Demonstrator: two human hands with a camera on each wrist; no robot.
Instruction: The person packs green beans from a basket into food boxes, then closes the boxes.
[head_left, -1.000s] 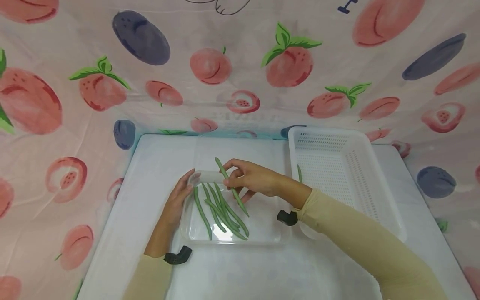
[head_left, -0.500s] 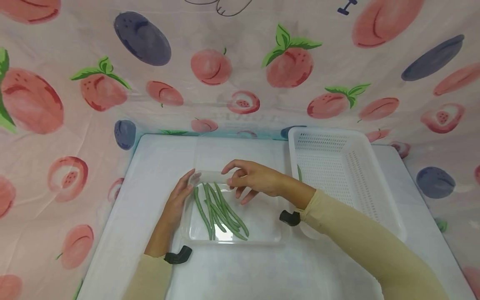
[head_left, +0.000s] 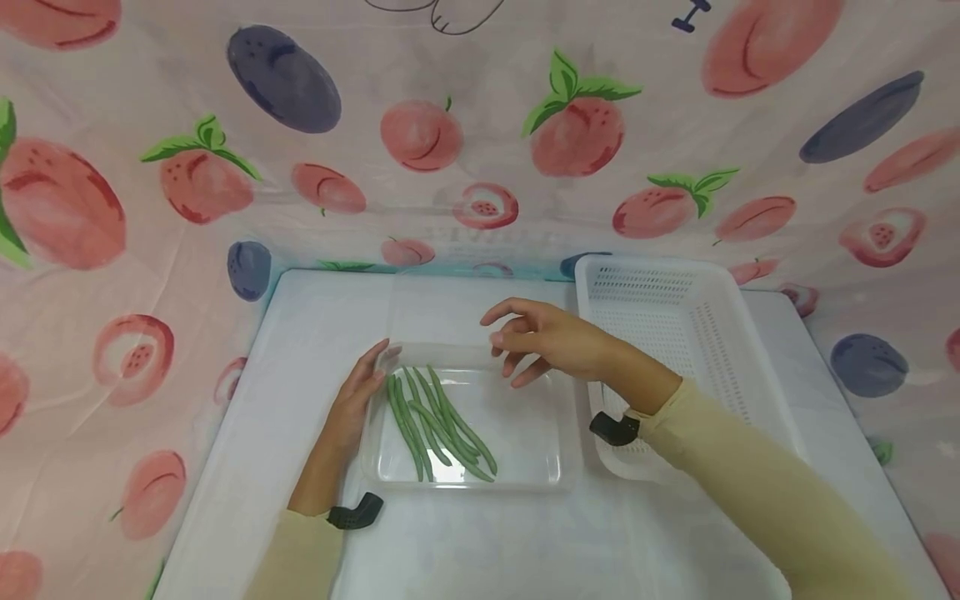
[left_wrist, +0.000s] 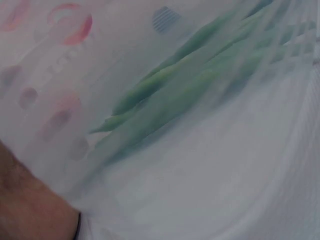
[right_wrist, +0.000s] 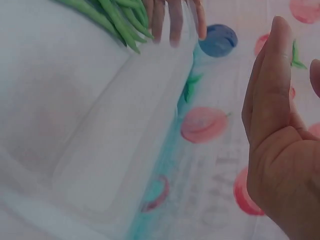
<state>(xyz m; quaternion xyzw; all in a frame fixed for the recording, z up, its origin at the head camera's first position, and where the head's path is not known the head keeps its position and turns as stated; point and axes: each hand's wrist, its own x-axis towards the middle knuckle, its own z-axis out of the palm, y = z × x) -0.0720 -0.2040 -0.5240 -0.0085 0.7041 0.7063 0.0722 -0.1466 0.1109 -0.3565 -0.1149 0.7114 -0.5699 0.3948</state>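
Note:
Several green beans (head_left: pixel 444 427) lie side by side in the left half of a clear plastic container (head_left: pixel 525 442). My left hand (head_left: pixel 354 408) rests against the container's left wall near its back corner. Its fingers (right_wrist: pixel 175 22) look straight through the clear wall in the right wrist view. Above the container's back right part hovers my right hand (head_left: pixel 558 340), fingers loosely bent and holding nothing. The left wrist view shows the beans (left_wrist: pixel 160 97) blurred through the container wall.
A white slotted plastic basket (head_left: pixel 720 317) stands to the right of the container, partly covered by the right hand and forearm. The white table (head_left: pixel 465 550) meets a fruit-printed cloth (head_left: pixel 480 100) at the back and sides.
My right hand lowered a green bean into the container, let it go beside the left-hand bean, then moved right and away, toward the basket. My left hand stayed in place.

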